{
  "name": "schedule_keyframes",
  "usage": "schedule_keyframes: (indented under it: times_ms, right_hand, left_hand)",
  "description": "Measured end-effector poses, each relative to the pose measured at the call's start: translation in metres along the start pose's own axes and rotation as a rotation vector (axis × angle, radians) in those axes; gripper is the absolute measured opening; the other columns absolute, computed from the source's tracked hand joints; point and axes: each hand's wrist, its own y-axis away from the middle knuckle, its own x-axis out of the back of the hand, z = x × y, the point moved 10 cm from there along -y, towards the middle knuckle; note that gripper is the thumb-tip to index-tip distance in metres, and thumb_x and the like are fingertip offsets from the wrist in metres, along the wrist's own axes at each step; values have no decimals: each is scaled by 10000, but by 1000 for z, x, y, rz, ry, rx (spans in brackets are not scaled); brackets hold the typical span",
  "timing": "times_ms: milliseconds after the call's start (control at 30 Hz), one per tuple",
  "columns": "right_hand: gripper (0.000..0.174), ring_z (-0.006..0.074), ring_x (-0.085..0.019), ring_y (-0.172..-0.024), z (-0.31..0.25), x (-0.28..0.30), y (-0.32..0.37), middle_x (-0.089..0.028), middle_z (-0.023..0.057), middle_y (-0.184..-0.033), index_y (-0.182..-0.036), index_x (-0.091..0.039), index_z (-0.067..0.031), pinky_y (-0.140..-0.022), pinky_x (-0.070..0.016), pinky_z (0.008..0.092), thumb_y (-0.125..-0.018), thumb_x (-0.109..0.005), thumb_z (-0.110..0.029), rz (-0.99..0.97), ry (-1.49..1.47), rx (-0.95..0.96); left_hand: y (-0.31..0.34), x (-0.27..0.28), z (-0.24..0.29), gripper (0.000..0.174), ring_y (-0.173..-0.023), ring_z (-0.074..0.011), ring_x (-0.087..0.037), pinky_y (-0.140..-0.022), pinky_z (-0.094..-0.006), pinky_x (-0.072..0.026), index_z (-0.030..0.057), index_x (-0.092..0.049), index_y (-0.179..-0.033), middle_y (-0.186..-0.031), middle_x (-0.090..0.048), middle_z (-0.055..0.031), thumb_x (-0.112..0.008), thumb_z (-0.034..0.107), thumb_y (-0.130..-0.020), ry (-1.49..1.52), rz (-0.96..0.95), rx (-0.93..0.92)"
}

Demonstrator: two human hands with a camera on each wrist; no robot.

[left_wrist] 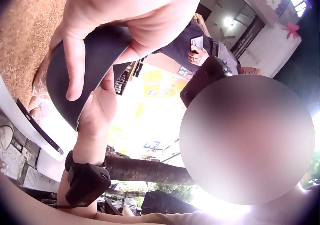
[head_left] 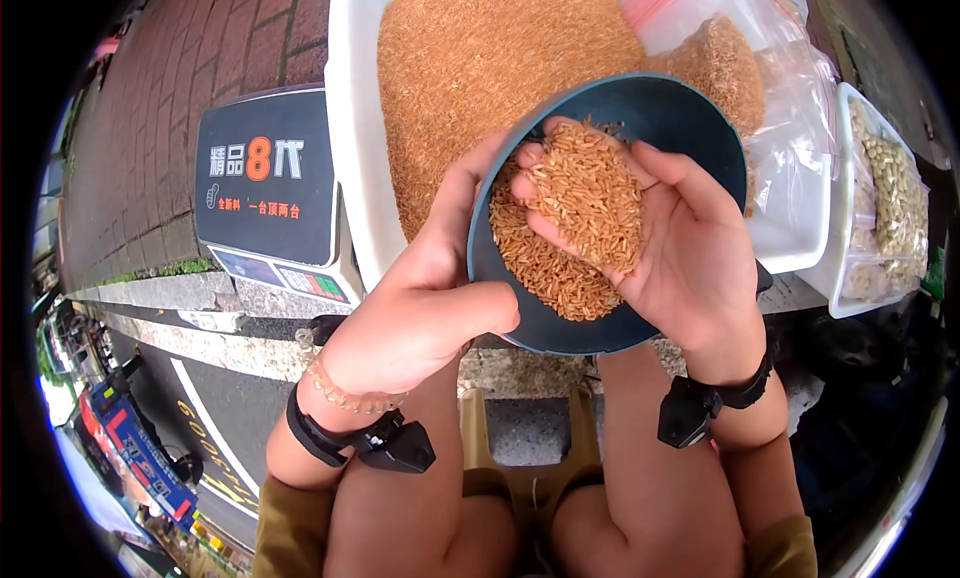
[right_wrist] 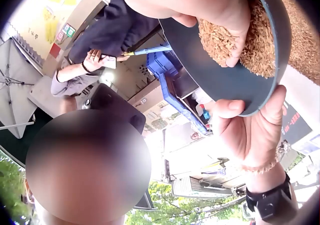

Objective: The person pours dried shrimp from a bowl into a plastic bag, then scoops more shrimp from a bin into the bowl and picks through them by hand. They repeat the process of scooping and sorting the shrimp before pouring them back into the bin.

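My left hand (head_left: pixel 425 293) grips the rim of a dark blue-green bowl (head_left: pixel 695 113), thumb curled over the near left edge. Long brown grains (head_left: pixel 565 283) lie in the bowl's bottom. Inside the bowl, my right hand (head_left: pixel 705 243) is palm up, with a heap of the same grain (head_left: pixel 590 188) resting across its fingers and palm; its thumb stands apart from the heap. In the right wrist view, the right fingers (right_wrist: pixel 237 47) reach down among the grains, while the left hand (right_wrist: pixel 250 132) pinches the rim between thumb and fingers.
Beyond the bowl stands a white tub (head_left: pixel 355 128) of brown grain (head_left: pixel 500 38), with a clear plastic bag of grain (head_left: pixel 715 73) at its right. A digital scale (head_left: pixel 265 193) sits left, a tray of bagged pale goods (head_left: pixel 890 198) right. Another person holding a phone (left_wrist: pixel 196 44) stands nearby.
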Motion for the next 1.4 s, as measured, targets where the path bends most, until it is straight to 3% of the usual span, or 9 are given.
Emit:
schedule_keyframes:
  times_ms: [233, 400, 700, 1233, 1400]
  right_hand:
    - [474, 353, -434, -1128, -2, -6, 2, -411, 244, -1230, -1250, -296, 85, -973, -342, 433, -888, -260, -218, -27, -8, -3]
    - [507, 347, -403, -1158, -6, -6, 3, -374, 244, -1264, -1268, -270, 85, -985, -326, 423, -888, -254, -251, -38, -11, 35]
    - [527, 336, -351, -1203, -8, -5, 4, -339, 225, -1299, -1279, -251, 81, -997, -310, 406, -880, -289, -261, -40, 20, 65]
    - [527, 307, -369, -1198, -5, -1, 5, -344, 221, -1299, -1282, -258, 71, -1005, -300, 394, -864, -320, -244, -12, -1, 52]
    - [535, 319, -360, -1203, -5, -3, 5, -333, 227, -1305, -1284, -258, 69, -1004, -295, 410, -862, -319, -255, -32, -35, 40]
  left_hand:
    - [-2, 1, 1, 737, -1031, -190, -505, -786, -277, -437, 23, -255, -1309, -1160, -470, -105, -406, -165, -612, 7, 3, -22]
    - [-1, 3, -4, 720, -1046, -219, -503, -809, -311, -440, 19, -277, -1296, -1174, -468, -123, -405, -173, -615, 3, 44, 58]
    - [0, 8, -7, 653, -989, -210, -535, -782, -290, -450, -10, -350, -1242, -1120, -509, -137, -407, -182, -615, 89, 42, 51]
    - [-1, 8, -4, 667, -1053, -238, -506, -824, -321, -447, -16, -332, -1252, -1153, -491, -147, -415, -187, -613, 65, 37, 21]
    - [2, 11, -10, 676, -1054, -239, -505, -827, -326, -445, -11, -322, -1261, -1156, -489, -144, -415, -184, -615, 24, 70, 123]
